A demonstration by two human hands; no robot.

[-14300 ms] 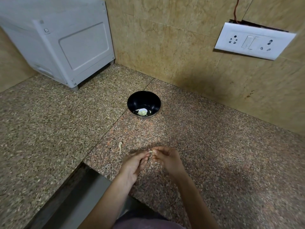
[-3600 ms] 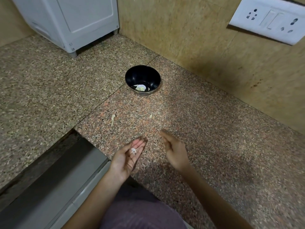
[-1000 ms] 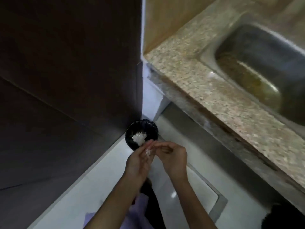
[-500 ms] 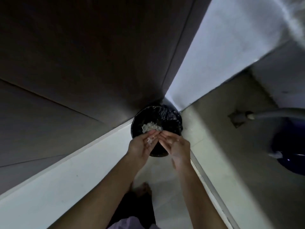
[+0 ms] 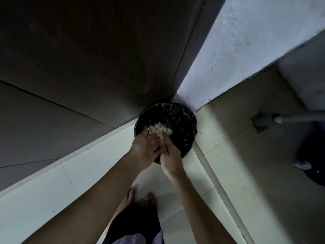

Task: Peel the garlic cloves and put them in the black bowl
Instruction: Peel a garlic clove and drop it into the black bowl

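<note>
Together, two hands (image 5: 143,148) (image 5: 172,155) over one bin (image 5: 183,123)

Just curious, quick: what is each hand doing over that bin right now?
Left hand: open, cupped over the bin.
Right hand: fingers against the left palm; grip cannot be told.

Left hand (image 5: 145,149) and right hand (image 5: 171,155) held out ahead, touching side by side, fingers fairly straight

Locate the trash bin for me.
Centre of head view: the trash bin stands in the corner between dark panel and white wall, beneath the left hand and right hand.
</note>
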